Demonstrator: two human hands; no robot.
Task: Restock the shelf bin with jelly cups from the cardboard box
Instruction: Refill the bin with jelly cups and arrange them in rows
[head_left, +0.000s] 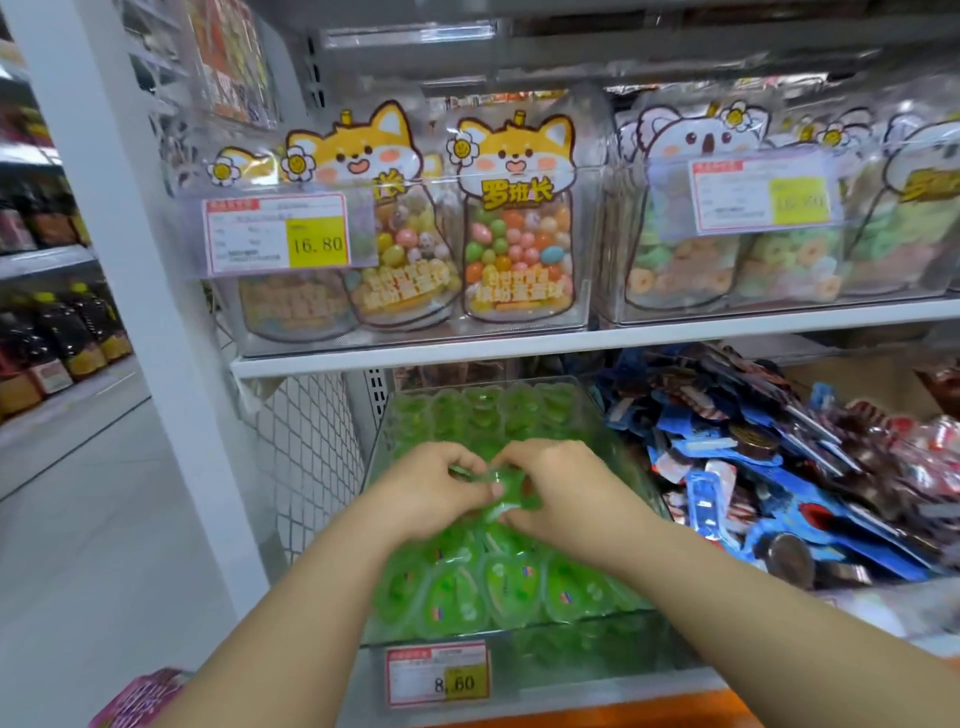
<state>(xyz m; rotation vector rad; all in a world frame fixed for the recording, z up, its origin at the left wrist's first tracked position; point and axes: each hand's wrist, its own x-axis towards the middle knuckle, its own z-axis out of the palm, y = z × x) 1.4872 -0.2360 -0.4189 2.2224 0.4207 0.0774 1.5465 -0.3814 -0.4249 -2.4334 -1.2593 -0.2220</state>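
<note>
Head view: both hands met over the middle of the shelf bin (519, 657), a clear plastic tub on the lower shelf. Left hand (431, 488) had fingers curled in, thumb tip pressed on one green jelly cup (501, 496). Right hand (553, 483) also curled, fingertips pinching the same cup from the other side. Cup was held tilted between the two hands, just above the other cups. Neither hand spread wide; both closed narrowly round that one cup. Forearms came in from the bottom edge, left from lower left, right from lower right.

Packed jelly cups (498, 587) filled the bin in rows, green with small labels on the lids, front row near the bin's front wall, further rows behind the hands toward the back. Price tag (439, 678) reading 8.60 sat on the bin's front.

Pile of blue snack packs (753, 467) lay just right of the bin. Upper shelf held clear bins of fox-printed candy pouches (514, 234) and, to the right, koala-printed pouches (691, 223); tag there (278, 234) read 16.80. Bottles (62, 332) stood on a far shelf at left, blurred. Pink pack (137, 699) showed at the bottom left corner, partly cut off.
</note>
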